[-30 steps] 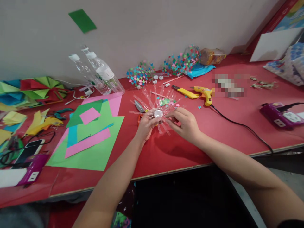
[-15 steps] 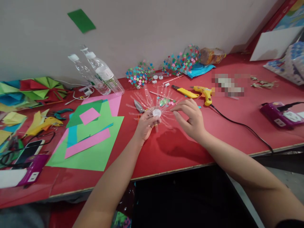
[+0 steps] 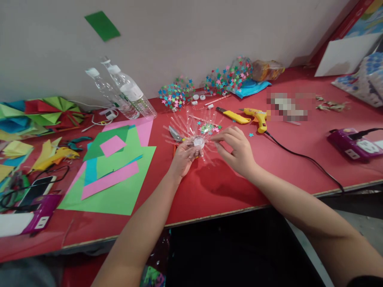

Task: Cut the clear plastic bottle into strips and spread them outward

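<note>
My left hand (image 3: 182,158) is closed around the white-capped neck of a clear plastic bottle piece (image 3: 198,142) whose body is cut into thin strips that fan outward. My right hand (image 3: 235,153) sits just right of it, thumb and forefinger pinching one of the strips, the other fingers loosely curled. Small coloured paper stars (image 3: 208,128) lie among the far strips. Scissors (image 3: 175,134) lie on the red table (image 3: 215,187) just left of the piece, partly under the strips.
A yellow glue gun (image 3: 257,117) with a black cord and a yellow box cutter (image 3: 233,115) lie behind my right hand. Coloured paper sheets (image 3: 116,171) cover the left. Clear bottles (image 3: 128,93), star-covered bottle pieces (image 3: 176,95), a purple power strip (image 3: 354,145) and a phone (image 3: 34,191) are around.
My right hand lifted away toward the far strips with fingers spread, then came back closer and pinched a strip. My left hand kept hold of the capped neck and tilted the piece slightly.
</note>
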A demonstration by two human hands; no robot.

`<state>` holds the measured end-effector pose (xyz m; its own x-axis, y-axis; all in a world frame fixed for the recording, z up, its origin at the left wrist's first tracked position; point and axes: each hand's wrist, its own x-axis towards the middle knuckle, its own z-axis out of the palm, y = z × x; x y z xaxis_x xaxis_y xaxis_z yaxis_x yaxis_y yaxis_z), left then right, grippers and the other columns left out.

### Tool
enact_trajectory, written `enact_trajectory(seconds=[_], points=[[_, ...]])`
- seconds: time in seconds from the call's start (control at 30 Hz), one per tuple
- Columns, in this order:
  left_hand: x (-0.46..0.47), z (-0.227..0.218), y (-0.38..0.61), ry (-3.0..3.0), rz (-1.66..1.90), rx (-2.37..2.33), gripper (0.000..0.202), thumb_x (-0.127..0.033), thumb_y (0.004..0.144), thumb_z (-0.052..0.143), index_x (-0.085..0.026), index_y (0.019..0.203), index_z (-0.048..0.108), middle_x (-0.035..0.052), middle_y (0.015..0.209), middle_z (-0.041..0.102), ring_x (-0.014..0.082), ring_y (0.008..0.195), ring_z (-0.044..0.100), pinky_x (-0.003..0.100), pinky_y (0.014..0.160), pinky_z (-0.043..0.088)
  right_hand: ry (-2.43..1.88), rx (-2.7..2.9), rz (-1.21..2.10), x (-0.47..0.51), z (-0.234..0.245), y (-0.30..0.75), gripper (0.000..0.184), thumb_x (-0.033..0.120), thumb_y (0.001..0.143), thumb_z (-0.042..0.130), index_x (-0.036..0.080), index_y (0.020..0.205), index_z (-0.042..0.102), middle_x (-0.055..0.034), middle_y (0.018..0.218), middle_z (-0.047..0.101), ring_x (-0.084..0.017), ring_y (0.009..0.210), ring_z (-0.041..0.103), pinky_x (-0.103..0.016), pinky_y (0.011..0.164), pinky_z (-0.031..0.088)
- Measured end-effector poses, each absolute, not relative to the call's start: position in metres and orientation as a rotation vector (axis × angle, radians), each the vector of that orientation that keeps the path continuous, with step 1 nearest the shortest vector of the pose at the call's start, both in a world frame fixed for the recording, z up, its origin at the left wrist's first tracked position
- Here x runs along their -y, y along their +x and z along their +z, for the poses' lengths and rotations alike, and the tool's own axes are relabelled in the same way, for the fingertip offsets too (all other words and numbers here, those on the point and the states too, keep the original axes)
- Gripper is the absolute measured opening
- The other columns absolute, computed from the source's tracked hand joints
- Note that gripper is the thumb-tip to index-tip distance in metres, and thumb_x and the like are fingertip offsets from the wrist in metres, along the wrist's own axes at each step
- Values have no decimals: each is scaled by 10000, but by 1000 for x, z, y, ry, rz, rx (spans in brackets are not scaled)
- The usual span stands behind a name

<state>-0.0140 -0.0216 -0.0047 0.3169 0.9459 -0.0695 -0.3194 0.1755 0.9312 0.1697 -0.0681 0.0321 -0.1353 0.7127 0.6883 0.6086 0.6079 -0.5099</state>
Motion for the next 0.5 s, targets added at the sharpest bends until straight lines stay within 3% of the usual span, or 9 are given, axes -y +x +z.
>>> enact_trajectory(seconds=[0.23, 0.5], points=[[22, -5, -13, 1050, 1015, -783, 240, -253, 653, 773, -148, 842, 668, -13, 643, 633, 80, 555, 551, 199, 557, 439, -1011, 1810, 87, 72, 35, 169, 191, 186, 906, 501, 245, 887, 681, -34, 852, 657, -190, 826, 573, -372, 791, 436], [24, -2, -10, 1038, 1037, -804, 339, -263, 583, 817, -134, 863, 675, -8, 698, 656, 69, 531, 547, 199, 536, 439, -1130, 1826, 127, 68, 30, 168, 183, 190, 896, 508, 208, 925, 688, -67, 881, 655, -216, 853, 572, -394, 796, 435]])
